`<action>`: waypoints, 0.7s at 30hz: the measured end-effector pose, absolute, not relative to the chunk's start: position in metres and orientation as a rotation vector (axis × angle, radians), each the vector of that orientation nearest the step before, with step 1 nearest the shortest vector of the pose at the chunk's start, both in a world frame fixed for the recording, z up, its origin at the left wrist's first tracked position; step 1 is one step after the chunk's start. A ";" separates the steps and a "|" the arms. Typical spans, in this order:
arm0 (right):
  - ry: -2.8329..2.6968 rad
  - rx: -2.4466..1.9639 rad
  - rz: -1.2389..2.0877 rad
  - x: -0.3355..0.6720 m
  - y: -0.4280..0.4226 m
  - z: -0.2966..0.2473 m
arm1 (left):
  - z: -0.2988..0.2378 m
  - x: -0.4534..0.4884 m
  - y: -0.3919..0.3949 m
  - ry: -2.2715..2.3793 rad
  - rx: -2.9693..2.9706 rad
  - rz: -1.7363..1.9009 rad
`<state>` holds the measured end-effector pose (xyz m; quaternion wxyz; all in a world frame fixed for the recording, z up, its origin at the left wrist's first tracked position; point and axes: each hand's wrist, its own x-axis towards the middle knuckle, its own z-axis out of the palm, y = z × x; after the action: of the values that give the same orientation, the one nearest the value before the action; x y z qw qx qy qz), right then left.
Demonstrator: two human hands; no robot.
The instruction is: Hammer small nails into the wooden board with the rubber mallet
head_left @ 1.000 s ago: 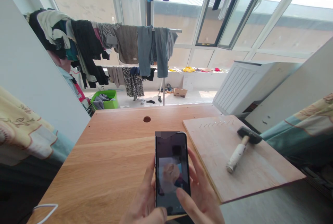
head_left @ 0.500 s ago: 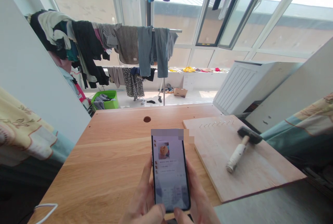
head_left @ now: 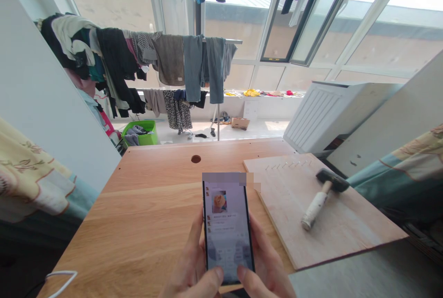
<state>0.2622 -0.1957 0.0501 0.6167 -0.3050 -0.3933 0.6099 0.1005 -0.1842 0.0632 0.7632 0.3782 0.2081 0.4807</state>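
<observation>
A black phone (head_left: 226, 229) with a lit chat screen is held upright over the near edge of the wooden table (head_left: 148, 215). My left hand (head_left: 192, 268) wraps its left side, thumb on the lower screen. My right hand (head_left: 268, 265) grips the right side, thumb also resting on the glass. To the right lies a plywood board (head_left: 339, 229) with a row of nails (head_left: 287, 165) near its far edge. A hammer (head_left: 323, 196) with a black head and white handle rests on that board, well away from both hands.
A round hole (head_left: 195, 158) is in the table's far part. A white cable (head_left: 60, 278) loops at the near left corner. Beyond the table stand a clothes rack (head_left: 187, 65), a green basket (head_left: 140, 133) and a white radiator cover (head_left: 325, 111). Patterned fabric (head_left: 31, 173) hangs on the left.
The phone screen went from a dark full-size picture to a light chat page. Both thumbs shifted onto the lower screen. The phone itself barely moved.
</observation>
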 end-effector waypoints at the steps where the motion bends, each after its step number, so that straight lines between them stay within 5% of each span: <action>1: -0.891 -0.697 1.396 0.261 -0.195 0.049 | 0.063 0.101 -0.184 0.453 0.824 1.053; 21: -0.947 -0.876 1.306 0.262 -0.193 0.051 | 0.062 0.100 -0.184 0.436 0.828 0.979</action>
<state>0.2621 -0.1927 0.0515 0.6075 -0.3792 -0.4098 0.5649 0.1002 -0.1836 0.0615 0.7793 0.3832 0.2018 0.4530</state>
